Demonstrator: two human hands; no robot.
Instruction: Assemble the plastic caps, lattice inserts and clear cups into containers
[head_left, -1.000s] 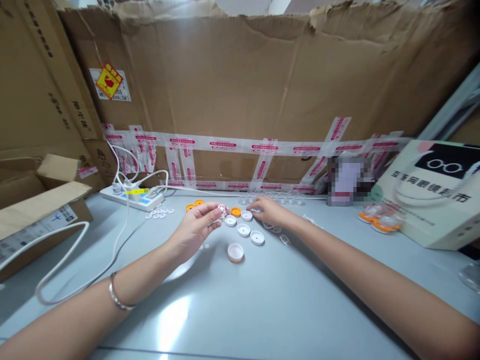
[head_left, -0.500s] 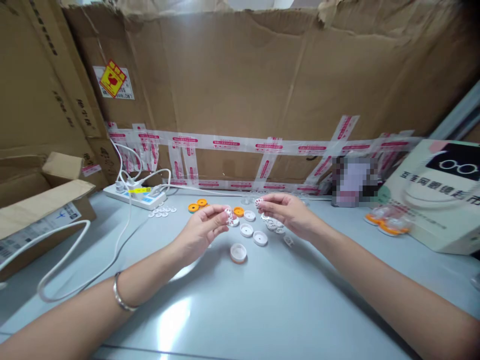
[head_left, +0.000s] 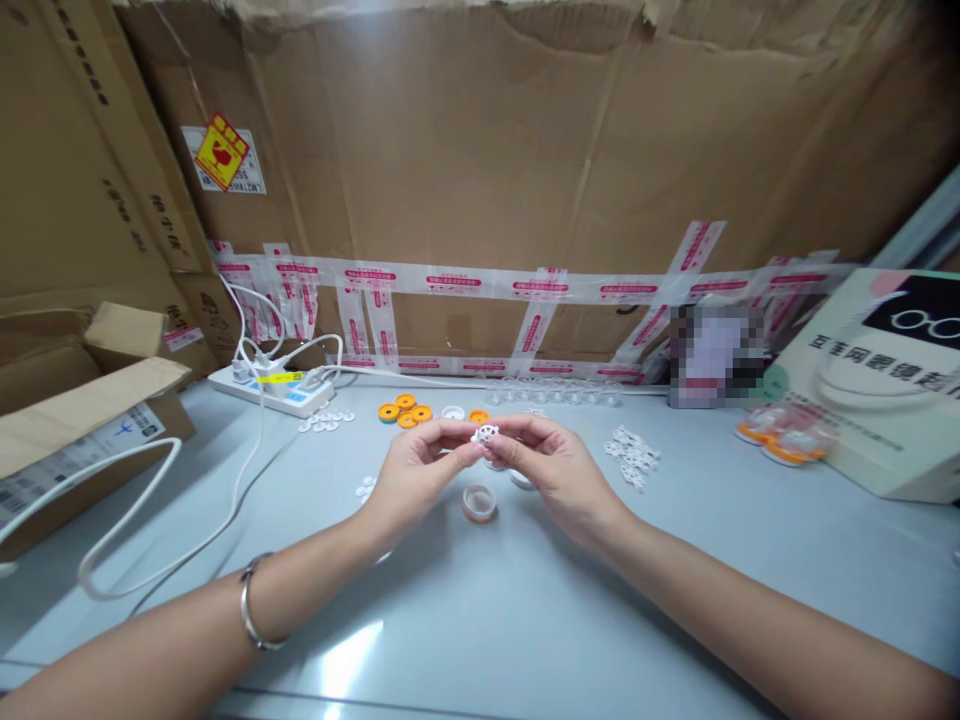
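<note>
My left hand [head_left: 426, 468] and my right hand [head_left: 559, 475] meet above the middle of the table. Their thumbs and fingers pinch a small white spoked plastic piece [head_left: 486, 434] between them. Whether it is one part or two pressed together, I cannot tell. Just below the fingers stands a round case [head_left: 478, 503] with a white rim and an orange base. White rings [head_left: 523, 480] lie partly hidden behind my right hand. A pile of white openwork pieces [head_left: 632, 455] rests to the right of it.
Orange rings [head_left: 406, 403] and a white ring [head_left: 452, 412] lie behind my hands. Clear round covers [head_left: 555, 391] line the cardboard wall [head_left: 465, 150]. Small white discs [head_left: 326, 420] lie by the power strip [head_left: 274, 390]. A printed box [head_left: 870, 400] stands right; cables and an open carton [head_left: 82, 430] are left.
My hands, apart before with a white spoked piece in each, have come together. The right hand moved left and down, uncovering the pile of white pieces and the row of clear covers.
</note>
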